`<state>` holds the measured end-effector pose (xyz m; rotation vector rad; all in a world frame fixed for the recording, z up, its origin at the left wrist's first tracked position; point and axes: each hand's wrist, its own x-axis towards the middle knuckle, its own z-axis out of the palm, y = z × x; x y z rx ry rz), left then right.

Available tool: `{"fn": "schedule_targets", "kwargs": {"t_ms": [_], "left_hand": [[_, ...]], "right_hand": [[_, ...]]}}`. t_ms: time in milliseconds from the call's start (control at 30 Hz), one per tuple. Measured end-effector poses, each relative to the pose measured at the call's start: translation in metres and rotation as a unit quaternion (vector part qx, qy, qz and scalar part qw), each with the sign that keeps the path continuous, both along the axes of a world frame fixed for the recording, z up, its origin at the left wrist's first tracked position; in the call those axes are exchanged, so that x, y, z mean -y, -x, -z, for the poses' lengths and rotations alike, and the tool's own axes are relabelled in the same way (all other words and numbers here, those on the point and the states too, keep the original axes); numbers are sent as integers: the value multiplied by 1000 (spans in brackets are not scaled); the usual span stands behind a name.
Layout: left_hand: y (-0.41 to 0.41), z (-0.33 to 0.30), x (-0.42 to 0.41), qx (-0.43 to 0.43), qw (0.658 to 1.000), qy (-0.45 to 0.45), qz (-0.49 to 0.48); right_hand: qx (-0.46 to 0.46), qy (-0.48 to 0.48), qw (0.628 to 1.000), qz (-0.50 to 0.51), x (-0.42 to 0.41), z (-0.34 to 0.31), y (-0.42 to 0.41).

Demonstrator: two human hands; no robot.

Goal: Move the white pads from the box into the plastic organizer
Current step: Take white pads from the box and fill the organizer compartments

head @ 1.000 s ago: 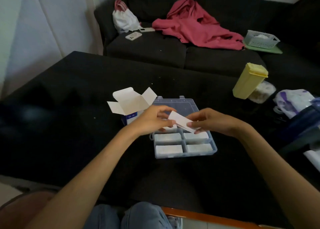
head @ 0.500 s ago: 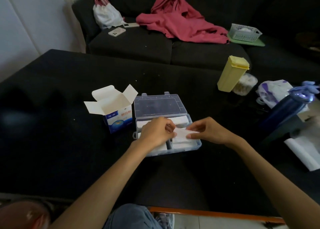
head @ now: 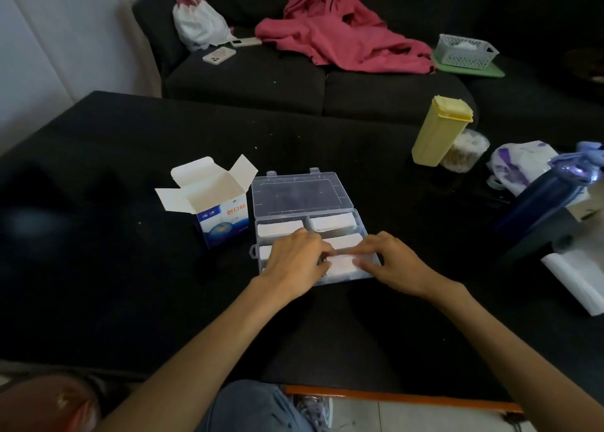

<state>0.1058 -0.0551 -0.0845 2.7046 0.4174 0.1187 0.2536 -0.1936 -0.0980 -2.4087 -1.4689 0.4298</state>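
A clear plastic organizer (head: 359, 217) lies on the black table with its lid (head: 294, 193) folded back. White pads fill its far left (head: 279, 228), far right (head: 331, 221) and middle right (head: 346, 240) compartments. My left hand (head: 294, 263) and my right hand (head: 392, 263) meet over the near right compartment. Each pinches one end of a white pad stack (head: 341, 265) that sits low in that compartment. The open blue-and-white box (head: 222, 217) stands just left of the organizer, flaps up; its inside is hidden.
A yellow container (head: 438, 131) and a jar of swabs (head: 464, 150) stand at the right rear. A dark blue bottle (head: 542, 199) and white paper (head: 581, 278) lie at the right edge. The sofa behind holds a pink garment (head: 340, 33), a phone (head: 219, 55) and a basket (head: 467, 51).
Both hands have come down from above the organizer and lowered the pad stack into the near right compartment. The camera has shifted, so the far compartments show.
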Motion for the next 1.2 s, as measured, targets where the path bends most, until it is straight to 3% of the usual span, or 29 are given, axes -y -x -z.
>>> {"fn": "schedule_targets", "kwargs": {"t_ms": [133, 367, 633, 867, 1200], "left_hand": [[0, 4, 5, 5, 1000, -4, -5], [-1, 3, 7, 5, 1000, -2, -15], [3, 4, 6, 26, 1000, -10, -7], [3, 7, 4, 14, 1000, -7, -6], [5, -10, -3, 50, 998, 13, -39]], "right_hand": [[49, -28, 998, -31, 4, 4, 6], [132, -61, 989, -1, 4, 3, 11], [249, 6, 966, 73, 7, -4, 16], [155, -43, 978, 135, 5, 2, 20], [143, -77, 979, 124, 5, -20, 15]]}}
